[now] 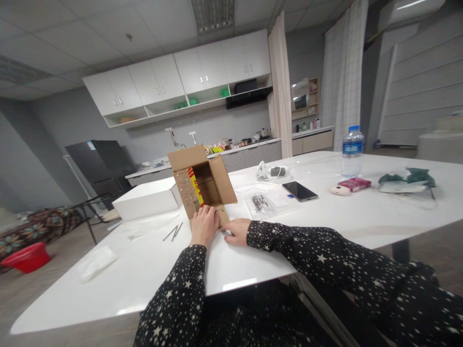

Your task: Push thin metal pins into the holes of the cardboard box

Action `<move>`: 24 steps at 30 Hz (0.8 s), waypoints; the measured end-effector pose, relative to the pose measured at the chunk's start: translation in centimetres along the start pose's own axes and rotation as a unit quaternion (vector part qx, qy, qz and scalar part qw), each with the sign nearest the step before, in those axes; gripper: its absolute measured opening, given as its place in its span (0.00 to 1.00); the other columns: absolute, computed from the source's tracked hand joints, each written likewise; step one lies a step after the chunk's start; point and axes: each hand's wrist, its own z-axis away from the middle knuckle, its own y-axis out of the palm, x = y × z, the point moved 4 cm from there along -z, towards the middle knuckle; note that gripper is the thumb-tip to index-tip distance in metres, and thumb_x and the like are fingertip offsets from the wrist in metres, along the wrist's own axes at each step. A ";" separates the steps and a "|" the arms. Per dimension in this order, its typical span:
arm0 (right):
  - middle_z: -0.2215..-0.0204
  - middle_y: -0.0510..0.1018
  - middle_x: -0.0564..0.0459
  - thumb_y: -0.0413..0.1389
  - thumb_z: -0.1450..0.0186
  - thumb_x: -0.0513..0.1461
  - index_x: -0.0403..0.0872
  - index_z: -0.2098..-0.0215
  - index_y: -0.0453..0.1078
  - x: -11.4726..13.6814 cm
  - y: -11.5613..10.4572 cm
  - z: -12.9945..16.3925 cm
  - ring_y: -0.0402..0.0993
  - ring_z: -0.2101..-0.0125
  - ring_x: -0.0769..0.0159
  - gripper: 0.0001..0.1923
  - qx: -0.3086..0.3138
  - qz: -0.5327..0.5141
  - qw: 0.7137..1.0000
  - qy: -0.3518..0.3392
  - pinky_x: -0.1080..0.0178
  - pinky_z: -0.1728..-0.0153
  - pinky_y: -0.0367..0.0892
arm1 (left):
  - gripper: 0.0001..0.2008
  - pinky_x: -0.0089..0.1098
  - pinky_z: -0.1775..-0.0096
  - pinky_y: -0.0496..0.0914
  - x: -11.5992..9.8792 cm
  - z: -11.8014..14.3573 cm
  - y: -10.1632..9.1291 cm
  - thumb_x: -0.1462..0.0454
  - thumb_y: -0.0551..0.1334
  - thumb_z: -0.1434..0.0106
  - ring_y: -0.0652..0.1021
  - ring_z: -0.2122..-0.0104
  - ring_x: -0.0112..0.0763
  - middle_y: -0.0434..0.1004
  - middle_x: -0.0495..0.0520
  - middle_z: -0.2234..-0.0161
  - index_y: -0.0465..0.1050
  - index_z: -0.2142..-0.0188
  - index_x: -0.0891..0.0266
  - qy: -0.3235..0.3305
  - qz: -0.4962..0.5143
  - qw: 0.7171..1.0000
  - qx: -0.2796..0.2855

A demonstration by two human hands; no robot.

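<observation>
I see a cardboard box (202, 185) lying on its side on the white worktop (325, 226), toward the left edge, its open mouth facing me with flaps spread. The inside appears bare at the back; a red-and-yellow printed strip shows on the left inner wall, its lettering too small to read. The left outer flap carries rows of small dots.

My left hand (203, 225) rests on the lower front flap, fingers curled over it and pressing on the cardboard; I cannot tell whether this grip is clamped on the flap or merely lying on it. My right hand (237, 230) lies flat just beside it, fingers together, fingertips touching the flap's corner.

A white box (146, 198), lid on, touches the cardboard box on its left. Two thin metal rods (173, 232) lie near the left hand. A clear bag (261, 205) of small dark parts lies right of the box. Beyond it lie a phone (299, 191) and a charger (275, 171). Toward the far right edge stand a water bottle (351, 152), blue label unreadable, and a red pack (354, 183), with a green bundle (407, 179) in clear film.
</observation>
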 end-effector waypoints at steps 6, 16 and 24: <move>0.62 0.79 0.46 0.49 0.41 0.44 0.48 0.53 0.70 0.3 -0.3 0.1 0.75 0.61 0.56 0.20 0.007 -0.001 1.000 -0.003 0.62 0.64 0.66 | 0.10 0.37 0.58 0.62 0.2 0.1 0.0 0.63 0.50 0.37 0.70 0.57 0.38 0.70 0.57 0.60 0.68 0.62 0.60 -0.009 0.000 1.000 0.007; 0.68 0.79 0.49 0.49 0.42 0.41 0.47 0.51 0.68 0.4 -1.0 0.4 0.74 0.63 0.59 0.21 0.002 -0.024 1.000 -0.005 0.63 0.65 0.65 | 0.09 0.37 0.58 0.62 0.8 0.3 0.4 0.63 0.50 0.37 0.71 0.58 0.38 0.70 0.56 0.59 0.68 0.62 0.59 -0.015 0.017 1.000 0.007; 0.60 0.77 0.46 0.49 0.43 0.37 0.48 0.50 0.68 -0.9 -2.2 -0.1 0.74 0.61 0.59 0.21 -0.018 -0.009 1.000 0.020 0.63 0.64 0.65 | 0.10 0.37 0.58 0.63 1.2 0.4 0.3 0.63 0.50 0.37 0.70 0.58 0.38 0.70 0.57 0.59 0.69 0.62 0.59 -0.022 0.033 0.999 0.003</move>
